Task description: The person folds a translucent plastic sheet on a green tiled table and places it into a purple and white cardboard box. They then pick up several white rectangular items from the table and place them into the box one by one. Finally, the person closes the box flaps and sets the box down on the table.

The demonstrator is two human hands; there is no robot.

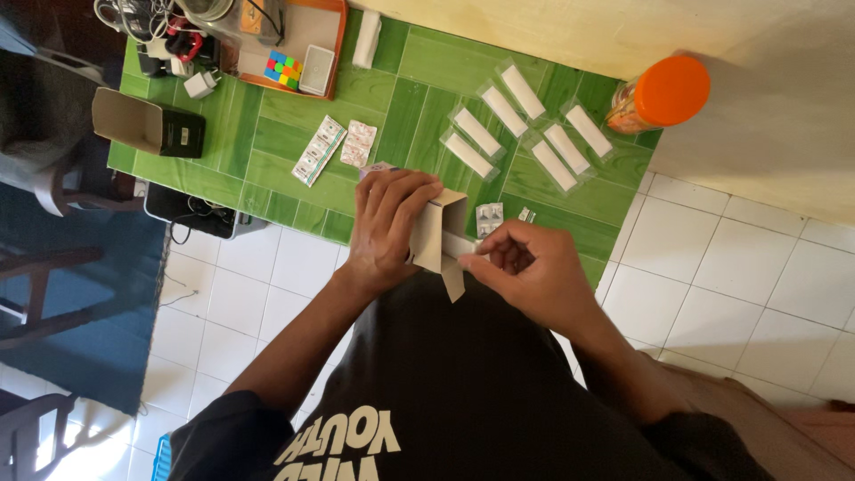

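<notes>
A small open cardboard box [439,230] is held over the near edge of the green tiled table [267,142], gripped around its side by the left hand [385,224], whose fingers are curled closed on it. A white strip [461,244] at the box's mouth is pinched by the thumb and fingers of the right hand [525,267], otherwise loosely curled. Beyond the box, six white sachets [525,125] are laid out in rows; blister strips [319,150] are seen to its left, an orange-lidded jar [663,93] far right.
</notes>
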